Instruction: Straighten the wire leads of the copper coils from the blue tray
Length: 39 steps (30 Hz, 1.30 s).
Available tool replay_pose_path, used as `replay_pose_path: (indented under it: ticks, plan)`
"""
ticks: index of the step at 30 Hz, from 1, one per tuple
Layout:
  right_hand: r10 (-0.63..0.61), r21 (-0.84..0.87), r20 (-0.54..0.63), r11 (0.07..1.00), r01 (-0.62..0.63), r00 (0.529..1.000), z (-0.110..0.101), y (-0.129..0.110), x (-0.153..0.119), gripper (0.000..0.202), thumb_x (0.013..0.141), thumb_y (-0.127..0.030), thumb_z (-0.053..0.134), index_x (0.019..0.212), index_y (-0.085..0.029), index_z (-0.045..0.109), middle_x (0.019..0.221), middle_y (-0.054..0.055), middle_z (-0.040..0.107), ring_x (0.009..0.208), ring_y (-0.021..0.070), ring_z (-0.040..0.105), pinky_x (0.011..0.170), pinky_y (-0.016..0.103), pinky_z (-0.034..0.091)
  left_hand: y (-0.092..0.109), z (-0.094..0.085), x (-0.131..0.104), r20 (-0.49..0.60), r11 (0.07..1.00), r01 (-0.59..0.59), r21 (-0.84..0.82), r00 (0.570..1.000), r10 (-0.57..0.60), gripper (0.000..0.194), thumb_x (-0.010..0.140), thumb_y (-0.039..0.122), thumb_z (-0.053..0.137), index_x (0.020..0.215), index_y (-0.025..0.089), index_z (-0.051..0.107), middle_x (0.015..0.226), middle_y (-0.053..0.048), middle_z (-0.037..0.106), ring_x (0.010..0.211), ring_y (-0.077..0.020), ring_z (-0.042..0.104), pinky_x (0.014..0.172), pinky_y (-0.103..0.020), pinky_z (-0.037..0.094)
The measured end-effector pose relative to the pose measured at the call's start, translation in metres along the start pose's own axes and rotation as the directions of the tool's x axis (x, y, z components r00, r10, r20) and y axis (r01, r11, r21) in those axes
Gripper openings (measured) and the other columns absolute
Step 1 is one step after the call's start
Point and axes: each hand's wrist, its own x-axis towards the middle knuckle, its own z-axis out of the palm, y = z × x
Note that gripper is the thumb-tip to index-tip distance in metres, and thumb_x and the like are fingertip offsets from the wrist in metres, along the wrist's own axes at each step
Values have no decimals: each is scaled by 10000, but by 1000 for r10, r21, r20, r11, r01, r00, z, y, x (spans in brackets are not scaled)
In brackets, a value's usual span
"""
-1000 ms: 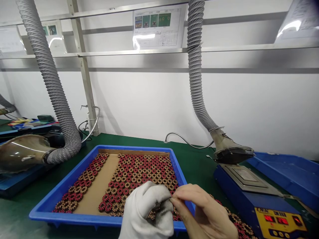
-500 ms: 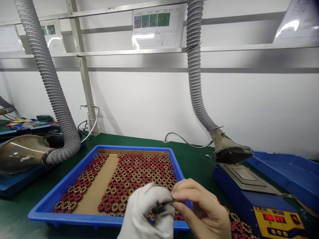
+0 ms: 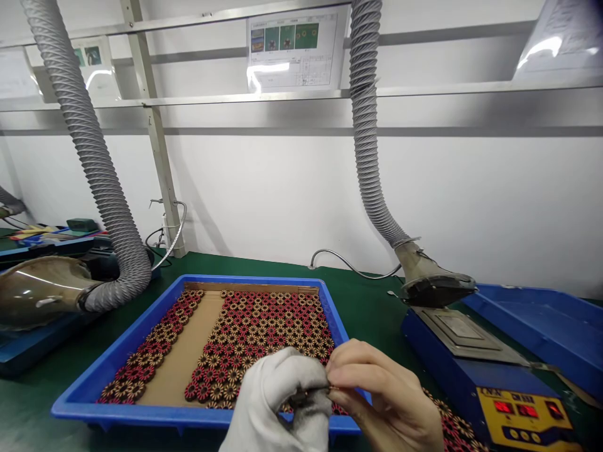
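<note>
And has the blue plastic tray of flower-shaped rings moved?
No, the blue plastic tray keeps its place against the curved silver metal cable behind it.

Left hand (image 3: pixel 267 390) in grey-smudged white glove (image 3: pixel 254 411), right hand (image 3: pixel 393 395) bare

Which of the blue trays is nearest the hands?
The cardboard-lined blue tray holding red and tan rings, left of the yellow-panelled machine; the right-hand tray lies beyond that machine, farther away.

No words can be read. The red numbers (image 3: pixel 527 410) on the blue machine (image 3: pixel 459 371)'s yellow panel (image 3: pixel 541 424) are blurry, and the writing on the middle paper (image 3: pixel 294 58) is too tiny.
</note>
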Motion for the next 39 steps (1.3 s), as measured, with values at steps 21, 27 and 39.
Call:
replay_pose_path:
  ticks: [21,27,39]
  plan:
    - [108,178,-59,979,-96,992,12,3,2,116,932,-232,627,1011,-249,710,794,57,687,736,203,632,659,306,518,-3,-11,4,23,998,-63,-3,998,63,271,738,38,477,837,274,565,655,51,611,572,-115,596,586,-225,488]
    - [-201,-184,-4,963,196,980,8,-1,3,273,884,-18,566,1055,-209,658,767,65,678,666,197,643,592,303,531,-6,-4,1,37,998,-67,12,997,66,242,704,60,471,798,257,575,657,29,632,605,-140,622,559,-242,475]
    - [441,563,120,707,-427,889,15,7,-2,419,979,-401,493,622,-184,522,461,-55,396,394,93,385,408,198,335,-5,-9,8,48,964,-236,126,972,231,225,709,31,497,781,242,525,597,34,564,494,-120,533,499,-234,424]
